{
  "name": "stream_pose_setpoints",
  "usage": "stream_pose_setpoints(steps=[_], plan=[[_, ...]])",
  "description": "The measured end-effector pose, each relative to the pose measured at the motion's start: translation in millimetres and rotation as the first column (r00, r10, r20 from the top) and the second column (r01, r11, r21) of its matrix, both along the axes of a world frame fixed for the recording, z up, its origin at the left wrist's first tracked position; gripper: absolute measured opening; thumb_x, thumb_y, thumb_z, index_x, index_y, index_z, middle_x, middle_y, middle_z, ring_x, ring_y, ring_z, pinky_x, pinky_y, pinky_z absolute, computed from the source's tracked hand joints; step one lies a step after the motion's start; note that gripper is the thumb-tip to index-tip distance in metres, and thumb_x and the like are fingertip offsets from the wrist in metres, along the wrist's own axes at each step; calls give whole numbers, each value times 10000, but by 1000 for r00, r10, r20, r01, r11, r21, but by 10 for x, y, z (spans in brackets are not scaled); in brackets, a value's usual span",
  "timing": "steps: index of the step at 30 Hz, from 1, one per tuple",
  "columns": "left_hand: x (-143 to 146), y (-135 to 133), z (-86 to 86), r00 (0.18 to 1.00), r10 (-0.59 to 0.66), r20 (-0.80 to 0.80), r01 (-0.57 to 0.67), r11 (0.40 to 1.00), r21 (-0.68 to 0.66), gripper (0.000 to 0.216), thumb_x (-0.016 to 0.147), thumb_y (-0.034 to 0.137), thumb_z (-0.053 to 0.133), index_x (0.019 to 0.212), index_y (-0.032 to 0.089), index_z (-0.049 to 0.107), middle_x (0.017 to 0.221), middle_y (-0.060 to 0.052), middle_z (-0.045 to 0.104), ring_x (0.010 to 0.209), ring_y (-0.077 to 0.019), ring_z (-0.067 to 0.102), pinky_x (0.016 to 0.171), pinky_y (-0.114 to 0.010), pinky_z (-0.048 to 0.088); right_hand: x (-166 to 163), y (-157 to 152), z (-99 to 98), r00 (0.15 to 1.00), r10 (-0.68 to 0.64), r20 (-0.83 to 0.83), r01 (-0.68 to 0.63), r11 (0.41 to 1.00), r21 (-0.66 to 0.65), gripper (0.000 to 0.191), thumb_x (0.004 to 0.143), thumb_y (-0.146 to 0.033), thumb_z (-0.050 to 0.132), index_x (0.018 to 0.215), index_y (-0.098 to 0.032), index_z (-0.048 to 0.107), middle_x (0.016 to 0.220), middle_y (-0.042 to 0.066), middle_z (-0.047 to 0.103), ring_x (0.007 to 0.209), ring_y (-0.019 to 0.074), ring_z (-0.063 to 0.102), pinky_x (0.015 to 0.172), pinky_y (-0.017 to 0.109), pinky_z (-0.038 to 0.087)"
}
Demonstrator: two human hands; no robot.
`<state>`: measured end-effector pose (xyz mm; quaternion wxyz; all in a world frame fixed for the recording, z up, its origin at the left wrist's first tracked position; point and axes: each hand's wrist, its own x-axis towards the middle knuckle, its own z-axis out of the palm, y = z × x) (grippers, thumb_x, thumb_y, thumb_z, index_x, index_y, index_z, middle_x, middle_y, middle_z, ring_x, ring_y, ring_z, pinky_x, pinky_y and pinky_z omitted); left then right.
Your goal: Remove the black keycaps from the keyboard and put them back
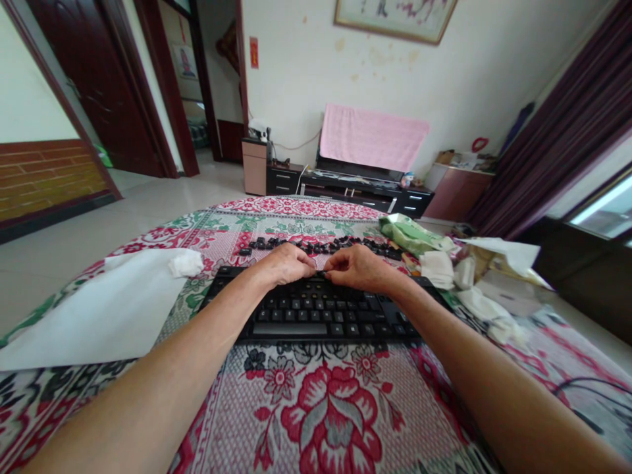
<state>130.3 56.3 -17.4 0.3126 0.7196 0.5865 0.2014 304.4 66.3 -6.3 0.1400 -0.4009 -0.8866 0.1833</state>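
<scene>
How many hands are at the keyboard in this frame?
2: the left hand and the right hand, close together over the upper part of the keyboard. No other hands show.

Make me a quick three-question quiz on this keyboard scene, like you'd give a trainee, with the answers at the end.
1. True or false: loose black keys lie beyond the far edge of the keyboard.

2. Where are the left hand and right hand?
A) On the space bar
B) Near the keyboard's far edge
C) At opposite ends of the keyboard

3. Fill in: the large white sheet lies to the ____ of the keyboard.

Key: 1. True. 2. B. 3. Left.
</scene>
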Motion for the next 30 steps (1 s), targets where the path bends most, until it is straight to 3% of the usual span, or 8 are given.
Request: stream_pose_setpoints(steps=[12,17,30], plan=[[36,16,-32,999,-7,-47,10,997,71,236,560,315,477,708,213,630,659,15,608,596,-123,504,515,-205,339,-80,-55,-27,999,-48,2,47,994,97,151,595,-194,463,637,-153,602,546,0,560,492,71,463,462,186,320],[19,17,-35,999,-13,-43,16,998,59,248,567,325,473,721,208,629,652,9,606,590,-121,503,504,-205,330,-50,-60,5,995,-94,-38,96,993,62,168,595,-210,464,664,-146,602,566,6,566,503,79,479,455,181,329],[29,16,-25,996,-26,-79,32,996,80,258,569,330,464,713,200,634,646,2,602,594,-113,494,504,-199,320,-54,-35,-47,1000,-14,9,13,992,124,178,602,-176,444,651,-149,614,517,-16,537,459,56,425,433,182,290]])
